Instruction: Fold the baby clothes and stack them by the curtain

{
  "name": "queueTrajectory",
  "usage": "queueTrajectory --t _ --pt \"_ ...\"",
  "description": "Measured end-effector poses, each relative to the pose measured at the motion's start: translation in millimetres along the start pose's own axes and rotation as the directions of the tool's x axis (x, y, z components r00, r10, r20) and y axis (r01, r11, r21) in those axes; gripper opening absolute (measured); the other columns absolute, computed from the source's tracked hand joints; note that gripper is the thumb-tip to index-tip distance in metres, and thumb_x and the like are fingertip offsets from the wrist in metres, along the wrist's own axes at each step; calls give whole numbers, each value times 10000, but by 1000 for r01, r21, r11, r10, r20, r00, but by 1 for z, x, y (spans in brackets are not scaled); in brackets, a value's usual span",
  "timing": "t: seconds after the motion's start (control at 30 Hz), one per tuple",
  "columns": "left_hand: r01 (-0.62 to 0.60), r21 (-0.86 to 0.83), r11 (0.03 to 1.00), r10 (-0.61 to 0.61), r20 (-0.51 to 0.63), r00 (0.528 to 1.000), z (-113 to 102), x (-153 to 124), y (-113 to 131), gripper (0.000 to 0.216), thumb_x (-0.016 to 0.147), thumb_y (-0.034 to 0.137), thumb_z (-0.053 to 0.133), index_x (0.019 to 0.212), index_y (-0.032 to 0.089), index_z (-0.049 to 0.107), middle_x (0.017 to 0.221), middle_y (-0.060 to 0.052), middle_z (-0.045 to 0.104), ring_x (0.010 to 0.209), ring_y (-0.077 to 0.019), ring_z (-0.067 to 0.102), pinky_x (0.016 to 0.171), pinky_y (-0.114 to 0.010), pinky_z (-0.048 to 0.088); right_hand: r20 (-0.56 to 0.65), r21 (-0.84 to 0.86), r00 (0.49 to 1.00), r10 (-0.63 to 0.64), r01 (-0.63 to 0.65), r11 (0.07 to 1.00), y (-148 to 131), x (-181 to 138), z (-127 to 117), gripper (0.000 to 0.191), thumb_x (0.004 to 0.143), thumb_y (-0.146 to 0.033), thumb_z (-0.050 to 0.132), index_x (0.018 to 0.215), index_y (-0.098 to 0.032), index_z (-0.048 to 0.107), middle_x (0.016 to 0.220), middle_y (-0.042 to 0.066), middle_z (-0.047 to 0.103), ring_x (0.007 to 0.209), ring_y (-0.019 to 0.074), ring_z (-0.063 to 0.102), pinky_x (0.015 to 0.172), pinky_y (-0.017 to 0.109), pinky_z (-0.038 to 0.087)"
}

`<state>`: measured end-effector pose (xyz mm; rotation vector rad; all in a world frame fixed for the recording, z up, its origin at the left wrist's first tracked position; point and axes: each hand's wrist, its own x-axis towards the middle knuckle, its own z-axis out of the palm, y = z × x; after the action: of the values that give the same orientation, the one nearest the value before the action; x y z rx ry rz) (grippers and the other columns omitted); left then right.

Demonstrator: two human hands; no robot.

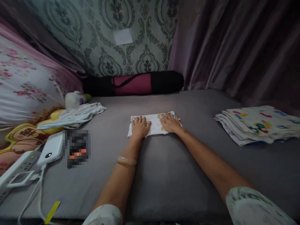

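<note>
A folded white cloth with small coloured prints lies flat on the grey sheet in front of me. My left hand rests palm down on its left part, fingers spread. On the right part lies my right hand, also flat with the fingers apart. Neither hand grips the cloth. What is under the palms is hidden.
A stack of folded printed cloths sits at the right. Leftward are a loose patterned cloth, plush toys, a white power bank, a power strip and cables. A long black and red bag lies along the wall.
</note>
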<state>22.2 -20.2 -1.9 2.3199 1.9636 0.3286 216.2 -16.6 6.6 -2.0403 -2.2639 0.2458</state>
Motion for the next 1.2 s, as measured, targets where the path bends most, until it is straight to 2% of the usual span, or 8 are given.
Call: queueTrajectory --t 0.17,0.43,0.7,0.83,0.9,1.0,1.1,1.2 --pt "71 66 995 -62 -127 990 -7 -4 -2 634 971 495 202 1431 113 413 1523 -161 360 1448 -320 215 1164 -563 100 -28 12 999 41 -41 999 21 -4 -2 619 987 -466 145 1504 -161 297 1586 126 214 1464 270 146 1162 525 116" --pt "121 49 991 -123 37 992 1 3 -13 649 954 517 189 1428 125 396 1545 -176 311 1451 -344 198 1130 -561 220 2 40 999 54 -54 998 26 -3 2 644 982 -465 168 1511 -113 273 1594 131 182 1465 282 134 1166 509 134" --pt "109 72 991 -116 109 987 -5 7 -9 690 950 524 188 1462 89 348 1558 -192 269 1454 -366 168 1131 -600 164 -39 25 999 24 -23 999 21 -9 -5 572 983 -400 266 1482 -131 339 1577 163 223 1456 303 165 1155 502 164" --pt "79 107 991 -75 -39 996 -13 6 -5 626 964 466 232 1430 85 405 1537 -196 313 1445 -349 208 1142 -566 156 -129 51 989 70 -63 997 18 -13 -9 562 947 -343 384 1450 -95 367 1537 195 296 1415 307 267 1115 446 278" --pt "140 90 986 -132 -94 987 -17 5 -11 574 967 421 258 1362 69 480 1448 -222 440 1374 -338 357 1100 -500 283 -131 110 979 153 -139 984 23 -14 -13 512 928 -315 425 1383 -82 443 1429 207 452 1309 293 434 1037 387 381" --pt "267 77 961 -265 -34 964 -25 3 -33 492 939 379 353 1164 29 615 1218 -261 606 1189 -336 542 966 -417 419 -74 200 957 282 -263 944 38 -14 -21 360 927 -314 446 1208 -136 585 1191 159 640 1083 243 607 880 314 469" --pt "322 61 945 -325 36 945 -32 5 -55 428 901 397 434 932 61 697 991 -237 685 994 -316 639 796 -351 475 25 259 918 396 -389 884 52 -13 -30 325 922 -393 479 1064 -156 650 990 127 702 886 215 666 728 276 491" --pt "404 -102 909 -386 157 909 -39 7 -63 357 849 401 521 667 131 668 675 -129 662 706 -238 646 600 -275 429 67 276 904 422 -423 863 54 -10 -33 345 893 -425 528 1016 -136 670 906 139 709 826 221 676 654 264 484"
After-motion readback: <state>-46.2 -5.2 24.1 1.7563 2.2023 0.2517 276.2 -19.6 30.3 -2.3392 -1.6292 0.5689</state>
